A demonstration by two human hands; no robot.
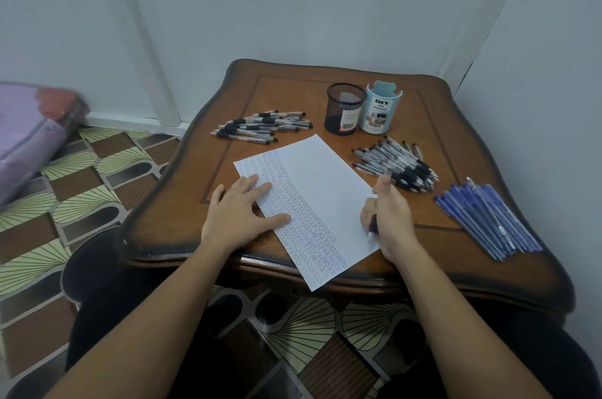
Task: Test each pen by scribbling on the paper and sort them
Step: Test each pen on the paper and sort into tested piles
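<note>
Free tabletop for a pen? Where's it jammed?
Bare: brown wooden table at left, between left hand and left pile of clear black-grip pens; far strip behind black mesh cup and pale blue organizer tub; near edge between right hand, gripping a pen, and blue pen row. Crowded: right clear-pen pile.

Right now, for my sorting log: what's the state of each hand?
Left hand: open, pressing flat on the paper.
Right hand: closed round a pen with a black grip, tip by the paper.
</note>
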